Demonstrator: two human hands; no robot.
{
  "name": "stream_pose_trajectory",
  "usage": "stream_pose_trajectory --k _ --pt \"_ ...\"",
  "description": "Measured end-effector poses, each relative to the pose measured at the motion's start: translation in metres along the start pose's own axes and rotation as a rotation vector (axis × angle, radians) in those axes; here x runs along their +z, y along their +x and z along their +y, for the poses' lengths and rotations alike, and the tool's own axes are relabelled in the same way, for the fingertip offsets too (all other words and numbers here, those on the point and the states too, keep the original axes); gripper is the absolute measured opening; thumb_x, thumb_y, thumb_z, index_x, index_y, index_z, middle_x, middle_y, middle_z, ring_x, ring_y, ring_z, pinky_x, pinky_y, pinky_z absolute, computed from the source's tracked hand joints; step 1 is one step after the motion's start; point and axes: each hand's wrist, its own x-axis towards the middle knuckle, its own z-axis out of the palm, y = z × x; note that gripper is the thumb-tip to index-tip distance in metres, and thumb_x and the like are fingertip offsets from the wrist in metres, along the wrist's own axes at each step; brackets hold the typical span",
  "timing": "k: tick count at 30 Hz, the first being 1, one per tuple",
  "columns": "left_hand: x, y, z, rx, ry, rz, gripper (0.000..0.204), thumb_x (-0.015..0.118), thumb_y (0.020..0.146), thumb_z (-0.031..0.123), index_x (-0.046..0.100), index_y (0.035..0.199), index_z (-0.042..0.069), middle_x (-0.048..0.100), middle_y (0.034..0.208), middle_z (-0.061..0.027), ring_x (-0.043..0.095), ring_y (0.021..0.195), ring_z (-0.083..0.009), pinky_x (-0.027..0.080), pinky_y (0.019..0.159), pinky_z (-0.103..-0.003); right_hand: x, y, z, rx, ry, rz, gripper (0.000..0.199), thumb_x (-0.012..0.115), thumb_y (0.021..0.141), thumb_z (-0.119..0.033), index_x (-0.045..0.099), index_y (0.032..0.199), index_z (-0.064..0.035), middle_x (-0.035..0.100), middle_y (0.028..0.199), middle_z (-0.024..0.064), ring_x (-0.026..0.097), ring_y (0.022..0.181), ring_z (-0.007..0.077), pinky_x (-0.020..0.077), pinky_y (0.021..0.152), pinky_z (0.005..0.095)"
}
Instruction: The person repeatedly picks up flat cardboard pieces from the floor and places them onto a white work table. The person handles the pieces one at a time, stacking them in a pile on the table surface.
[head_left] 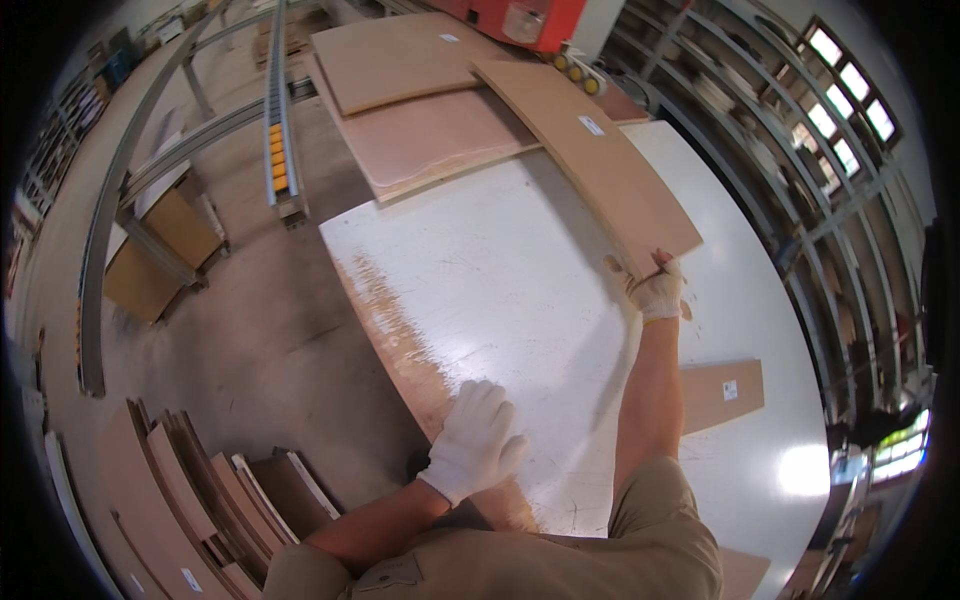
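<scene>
A long brown board [600,150] with a small white label slants across the white worktable [470,270]. My right hand [657,292], in a white knit glove, grips the near end of this board, its fingers partly hidden at the edge. The far end of the board lies over other panels at the back. My left hand [475,445], gloved too, is over the worn, bare-wood front edge of the table. It holds nothing; its fingers are stretched out and the thumb stands apart.
At the back lie a wide brown panel [400,60] and a pinkish panel [430,140], beside a red machine [525,20]. A short labelled board [722,394] is right of my forearm. Boards stand upright [185,480] at lower left; a roller rail [277,130] and shelving [760,110] flank the table.
</scene>
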Motion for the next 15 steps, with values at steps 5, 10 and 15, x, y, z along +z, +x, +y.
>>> stream_pose_trajectory --k 5,10,15 --pt "0.034 0.018 -0.013 -0.145 -0.149 0.158 0.063 0.078 0.093 0.038 0.060 0.136 -0.006 0.059 0.137 -0.0254 0.058 0.129 -0.0426 0.045 0.115 -0.051 0.052 -0.060 0.024 -0.197 -0.007 0.100 0.034 0.058 0.091 -0.006 0.062 0.125 -0.0024 0.065 0.129 0.0140 0.064 0.121 0.0375 0.0575 0.103 0.0575" --pt "0.050 0.093 -0.006 -0.271 -1.689 0.113 0.048 0.071 0.103 0.032 0.062 0.137 0.000 0.067 0.130 -0.0090 0.065 0.116 -0.0182 0.054 0.102 -0.035 0.066 -0.211 0.034 -0.167 -0.276 0.035 0.039 0.067 0.085 -0.020 0.065 0.119 -0.0010 0.065 0.123 0.0144 0.063 0.116 0.0318 0.0534 0.100 0.0478" --pt "-0.021 0.071 0.095 -0.089 -1.778 0.465 0.062 0.086 0.086 0.022 0.062 0.139 0.001 0.071 0.116 -0.0053 0.067 0.105 -0.0157 0.054 0.096 -0.033 0.080 -0.339 0.020 -0.167 -0.116 -0.050 0.056 0.069 0.083 -0.014 0.060 0.134 0.0059 0.063 0.135 0.0178 0.059 0.130 0.0346 0.0479 0.115 0.0567"
